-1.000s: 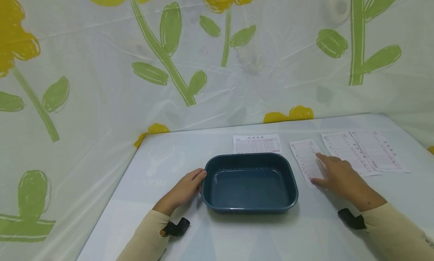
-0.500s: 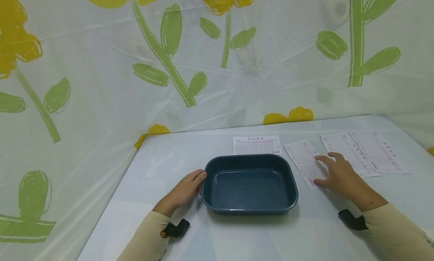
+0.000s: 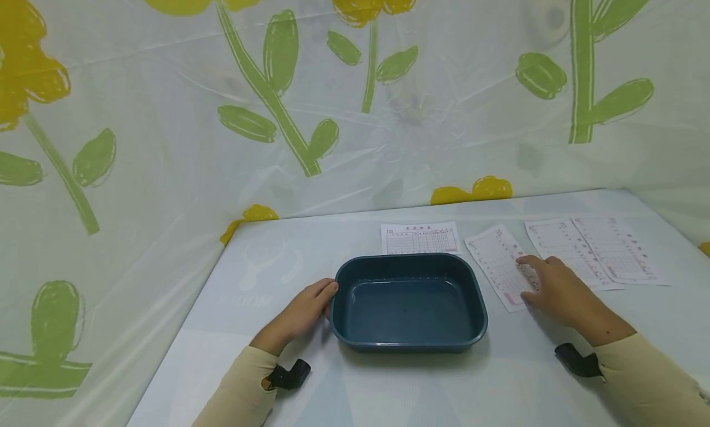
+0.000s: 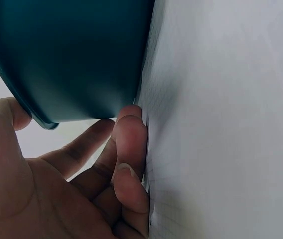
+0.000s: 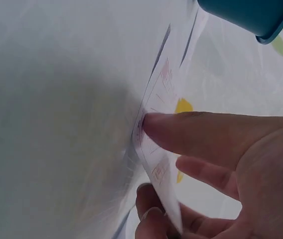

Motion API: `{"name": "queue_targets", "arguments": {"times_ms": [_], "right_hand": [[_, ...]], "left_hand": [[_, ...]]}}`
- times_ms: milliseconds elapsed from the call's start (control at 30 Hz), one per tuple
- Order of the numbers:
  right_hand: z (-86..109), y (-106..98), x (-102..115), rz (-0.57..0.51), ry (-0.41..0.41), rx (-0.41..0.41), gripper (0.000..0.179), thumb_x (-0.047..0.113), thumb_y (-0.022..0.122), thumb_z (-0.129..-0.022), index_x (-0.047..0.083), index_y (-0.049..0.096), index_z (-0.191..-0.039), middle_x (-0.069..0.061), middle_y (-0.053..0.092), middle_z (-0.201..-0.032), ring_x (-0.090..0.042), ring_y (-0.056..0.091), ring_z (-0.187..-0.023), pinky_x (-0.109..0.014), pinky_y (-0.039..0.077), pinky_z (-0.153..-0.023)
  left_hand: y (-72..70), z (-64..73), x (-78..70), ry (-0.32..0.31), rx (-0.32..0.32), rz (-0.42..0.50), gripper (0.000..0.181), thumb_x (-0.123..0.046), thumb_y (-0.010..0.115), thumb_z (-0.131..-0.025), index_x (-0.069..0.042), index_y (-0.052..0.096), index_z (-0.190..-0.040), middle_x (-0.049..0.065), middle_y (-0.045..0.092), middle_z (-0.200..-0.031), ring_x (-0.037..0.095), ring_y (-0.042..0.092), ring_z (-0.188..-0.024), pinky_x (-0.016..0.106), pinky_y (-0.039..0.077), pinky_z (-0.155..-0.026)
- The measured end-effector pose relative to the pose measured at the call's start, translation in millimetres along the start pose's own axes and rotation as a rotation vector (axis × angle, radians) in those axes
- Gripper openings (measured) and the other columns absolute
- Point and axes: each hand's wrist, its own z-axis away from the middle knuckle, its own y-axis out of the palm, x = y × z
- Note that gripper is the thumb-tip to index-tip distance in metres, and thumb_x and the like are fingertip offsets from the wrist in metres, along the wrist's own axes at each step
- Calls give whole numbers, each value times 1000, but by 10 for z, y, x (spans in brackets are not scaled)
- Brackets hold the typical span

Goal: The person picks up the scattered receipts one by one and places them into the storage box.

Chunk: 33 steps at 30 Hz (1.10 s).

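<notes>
My left hand [image 3: 302, 307] holds the left side of a dark teal plastic tub [image 3: 407, 345]. In the left wrist view the thumb [image 4: 19, 117] is at the tub's rim; the other fingers curl low beside its wall, near the table. My right hand [image 3: 563, 294] is over the nearest printed paper form [image 3: 493, 254], right of the tub. In the right wrist view the thumb [image 5: 166, 130] presses the form's printed face, while fingertips [image 5: 150, 219] lie under its raised edge, so the sheet is pinched between them.
Two more printed forms [image 3: 563, 236] lie side by side farther right. Another form [image 3: 418, 235] lies behind the tub, its near edge hidden by the rim. A flower-patterned curtain [image 3: 183, 106] hangs behind the white table [image 3: 399, 396].
The form at my right hand has shifted slightly left at its far end. The right fingers spread and lifted, then came down on its right edge again. Left hand and tub stayed put.
</notes>
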Motion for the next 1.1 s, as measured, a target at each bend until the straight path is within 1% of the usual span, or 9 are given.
{"name": "queue_targets", "arguments": {"times_ms": [67,300,400,500,567,633,700,833,1100], "right_hand": [[-3,0,-8,-5,-5,4,69,8,78,-82,-6,44,-141,-41,48,-123,-45,53,-95,-59,51,-80],[-2,8,-12,-36,-27,8,67,-1,67,-88,-6,36,-148,-39,37,-145,-57,44,-124,-70,38,-100],[-6,0,-8,-46,-39,-3,65,-3,62,-91,-6,34,-149,-38,37,-147,-55,45,-124,-68,38,-100],[-7,-16,2,-53,-51,-14,63,-4,58,-92,-7,33,-150,-37,38,-147,-50,51,-116,-61,47,-94],[-3,-31,10,-53,-62,-25,62,-5,56,-92,-7,33,-150,-37,40,-146,-43,55,-106,-50,51,-82],[1,-47,16,-56,-70,-30,61,-5,55,-93,-6,33,-150,-38,42,-143,-37,55,-96,-39,48,-71],[3,-59,21,-61,-76,-36,60,-6,53,-93,-5,34,-149,-38,44,-141,-34,55,-91,-34,45,-66],[7,-68,31,-71,-80,-56,57,-7,48,-93,-5,35,-149,-39,45,-140,-34,56,-90,-31,44,-63],[30,-66,43,-78,-117,-155,50,-6,45,-93,-8,43,-143,-38,49,-135,-32,56,-85,-30,43,-61]], "left_hand": [[1,1,-2,-1,0,0,39,-41,35,-108,-13,61,-115,1,58,-77,16,54,-77,33,41,-75],[-2,-8,10,4,4,8,40,-43,35,-108,-14,61,-115,1,58,-78,16,54,-77,33,41,-73],[-1,-9,12,6,2,8,39,-42,36,-108,-14,62,-115,1,58,-78,16,54,-76,33,41,-73],[2,-7,20,6,-2,5,38,-42,36,-108,-14,62,-115,1,58,-77,16,54,-76,33,41,-74],[8,-9,29,6,-1,4,39,-42,36,-108,-15,62,-115,1,58,-77,16,55,-76,33,41,-74],[12,-11,39,6,1,5,39,-43,36,-108,-15,62,-115,1,58,-77,16,55,-75,33,41,-74],[14,-13,48,4,3,8,39,-44,36,-108,-15,62,-115,1,59,-77,16,55,-75,33,41,-73],[12,-13,51,4,0,6,40,-45,36,-108,-15,62,-115,1,59,-78,16,55,-76,33,41,-74],[12,-8,48,8,-5,3,40,-45,36,-108,-15,62,-115,1,58,-78,16,55,-76,33,41,-75]]}}
